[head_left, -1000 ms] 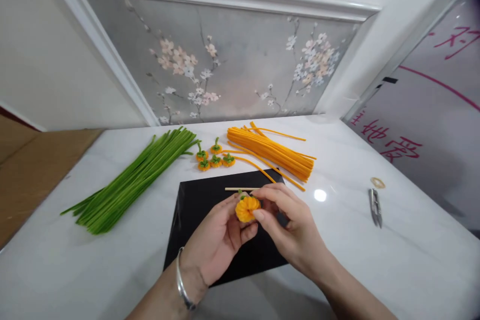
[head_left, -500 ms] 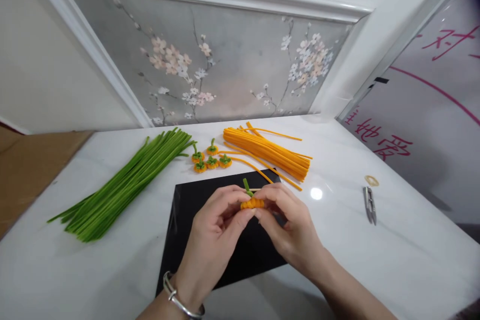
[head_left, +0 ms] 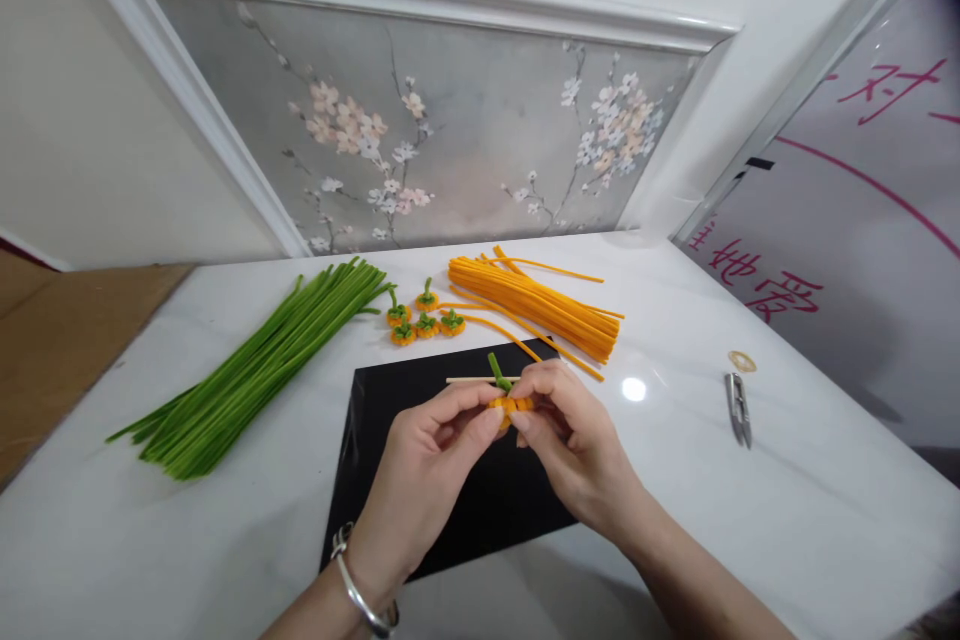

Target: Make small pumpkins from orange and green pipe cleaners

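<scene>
Between my two hands is a small orange pipe-cleaner pumpkin [head_left: 510,408] with a green stem standing up from its top. My left hand [head_left: 433,460] pinches its left side between thumb and fingers. On the right side, my right hand [head_left: 574,440] grips it with thumb and fingertips, and the fingers hide part of it. Both hands are above a black mat [head_left: 480,510]. Just behind the fingers, a thin wooden stick [head_left: 469,380] lies across the mat, partly covered.
Several finished pipe-cleaner pumpkins [head_left: 427,324] stand behind the mat. A bundle of green pipe cleaners [head_left: 259,375] lies left, a bundle of orange pipe cleaners [head_left: 536,305] at the back. Thread snips [head_left: 738,410] and a rubber band [head_left: 742,361] lie right on the white table [head_left: 675,540].
My fingers have shifted on the pumpkin, which is now tilted and shows more of its orange lobes. More of the wooden stick shows to the left. The camera view has moved slightly.
</scene>
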Tool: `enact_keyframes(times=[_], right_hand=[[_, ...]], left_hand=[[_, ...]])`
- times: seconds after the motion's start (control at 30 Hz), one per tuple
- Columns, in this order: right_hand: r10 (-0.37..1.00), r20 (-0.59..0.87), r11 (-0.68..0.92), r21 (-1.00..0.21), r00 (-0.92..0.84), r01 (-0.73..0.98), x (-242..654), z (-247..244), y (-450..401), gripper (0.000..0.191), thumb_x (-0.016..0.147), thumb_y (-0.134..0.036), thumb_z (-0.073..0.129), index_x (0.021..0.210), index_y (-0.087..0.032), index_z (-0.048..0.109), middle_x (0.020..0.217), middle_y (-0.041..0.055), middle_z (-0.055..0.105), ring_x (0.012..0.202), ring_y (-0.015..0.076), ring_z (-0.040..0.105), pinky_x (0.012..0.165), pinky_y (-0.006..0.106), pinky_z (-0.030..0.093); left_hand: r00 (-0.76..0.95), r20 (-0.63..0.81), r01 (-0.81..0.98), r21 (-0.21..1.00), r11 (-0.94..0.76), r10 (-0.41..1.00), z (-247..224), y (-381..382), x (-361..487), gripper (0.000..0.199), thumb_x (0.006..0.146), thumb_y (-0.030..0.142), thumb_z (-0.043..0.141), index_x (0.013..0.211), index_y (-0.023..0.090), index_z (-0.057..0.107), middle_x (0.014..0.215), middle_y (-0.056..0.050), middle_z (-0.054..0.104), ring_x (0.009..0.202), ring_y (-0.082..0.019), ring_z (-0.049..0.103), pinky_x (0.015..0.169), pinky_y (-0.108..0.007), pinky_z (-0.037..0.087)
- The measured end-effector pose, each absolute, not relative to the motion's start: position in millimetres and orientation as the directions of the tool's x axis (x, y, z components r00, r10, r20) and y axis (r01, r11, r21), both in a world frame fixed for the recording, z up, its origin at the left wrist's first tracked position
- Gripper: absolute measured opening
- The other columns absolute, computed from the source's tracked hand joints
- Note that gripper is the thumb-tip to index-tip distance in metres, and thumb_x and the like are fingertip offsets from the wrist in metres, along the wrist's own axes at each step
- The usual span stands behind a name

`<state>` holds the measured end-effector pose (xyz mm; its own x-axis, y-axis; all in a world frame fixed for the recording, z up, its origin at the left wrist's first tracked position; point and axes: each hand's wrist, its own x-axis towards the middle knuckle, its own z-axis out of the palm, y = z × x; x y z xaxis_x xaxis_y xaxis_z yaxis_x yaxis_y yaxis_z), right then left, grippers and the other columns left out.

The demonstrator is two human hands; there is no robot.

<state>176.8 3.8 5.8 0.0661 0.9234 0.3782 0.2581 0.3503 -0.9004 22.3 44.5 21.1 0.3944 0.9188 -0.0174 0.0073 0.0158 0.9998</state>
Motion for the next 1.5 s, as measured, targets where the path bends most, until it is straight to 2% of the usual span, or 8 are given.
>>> enact_keyframes(times=[0.33,0.47,0.67,0.87,0.97,1.13,1.27,1.5], right_hand=[[0.994,0.024,0.038,-0.991,0.106,-0.13,166.9,11.6,11.2,0.029,0.086,-0.047,0.059,0.085,-0.019,0.053,0.069,-0.0034,0.053,0.047,0.0067,0.04,0.042,0.021,0.034],[0.995,0.018,0.038,-0.974,0.094,-0.222,174.5,12.1,11.1,0.031,0.087,-0.049,0.057,0.096,-0.019,0.055,0.072,-0.0031,0.054,0.052,0.0077,0.05,0.05,0.022,0.043],[0.988,0.058,0.082,-0.983,0.142,-0.165,172.7,13.4,5.8,0.027,0.084,-0.043,0.063,0.092,-0.019,0.056,0.073,-0.0022,0.059,0.058,0.0088,0.058,0.056,0.022,0.052],[0.989,0.017,0.044,-0.983,0.149,-0.177,167.9,15.2,7.1,0.027,0.081,-0.042,0.067,0.083,-0.017,0.059,0.073,0.0001,0.064,0.061,0.01,0.063,0.058,0.021,0.055],[0.992,-0.056,-0.032,-0.977,0.11,-0.209,170.3,16.4,8.3,0.03,0.08,-0.044,0.068,0.079,-0.014,0.062,0.068,0.0012,0.065,0.059,0.0099,0.062,0.056,0.021,0.055],[0.986,-0.149,-0.118,-0.943,0.078,-0.312,175.4,15.9,8.9,0.034,0.077,-0.045,0.072,0.081,-0.013,0.065,0.068,0.0022,0.068,0.057,0.0087,0.061,0.054,0.019,0.054],[0.987,-0.147,-0.127,-0.957,0.06,-0.259,177.1,15.5,8.6,0.035,0.074,-0.046,0.074,0.079,-0.012,0.064,0.061,0.0008,0.065,0.053,0.0085,0.06,0.053,0.019,0.053],[0.986,-0.165,-0.157,-0.936,-0.001,-0.316,175.1,9.3,10.4,0.032,0.076,-0.043,0.073,0.077,-0.013,0.066,0.066,0.0014,0.066,0.056,0.008,0.06,0.056,0.02,0.054]], left_hand=[[0.378,-0.01,0.077,0.997,-0.021,0.926,21.4,42.2,25.8,0.016,0.084,0.026,0.065,0.097,0.022,0.071,0.104,-0.001,0.07,0.085,-0.015,0.068,0.081,-0.024,0.058],[0.364,-0.113,0.003,0.993,0.12,0.925,20.5,42.8,25.2,0.025,0.084,0.033,0.065,0.108,0.025,0.066,0.103,0.0,0.068,0.088,-0.015,0.067,0.077,-0.026,0.059],[0.326,-0.169,-0.053,0.979,0.196,0.93,25.5,42.0,24.6,0.032,0.087,0.037,0.062,0.117,0.027,0.063,0.096,0.001,0.066,0.086,-0.013,0.062,0.07,-0.019,0.056],[0.394,-0.041,0.015,0.999,0.038,0.918,21.1,42.8,23.9,0.021,0.086,0.031,0.064,0.104,0.023,0.069,0.104,-0.002,0.069,0.093,-0.016,0.065,0.083,-0.024,0.054],[0.394,-0.013,0.02,1.0,0.006,0.919,21.8,43.7,23.4,0.016,0.085,0.028,0.065,0.099,0.022,0.069,0.101,-0.001,0.071,0.088,-0.014,0.065,0.08,-0.023,0.054],[0.461,-0.082,-0.071,0.989,0.129,0.883,27.7,44.4,23.7,0.018,0.086,0.028,0.064,0.102,0.021,0.069,0.105,-0.003,0.07,0.092,-0.015,0.065,0.085,-0.025,0.054],[0.503,-0.157,-0.044,0.977,0.206,0.85,31.0,46.4,23.1,0.026,0.085,0.033,0.064,0.106,0.019,0.068,0.107,-0.006,0.069,0.091,-0.017,0.065,0.081,-0.028,0.056],[0.427,-0.169,-0.056,0.976,0.213,0.888,28.2,46.0,24.8,0.015,0.083,0.027,0.066,0.092,0.016,0.07,0.085,-0.003,0.069,0.074,-0.012,0.063,0.072,-0.023,0.055]])
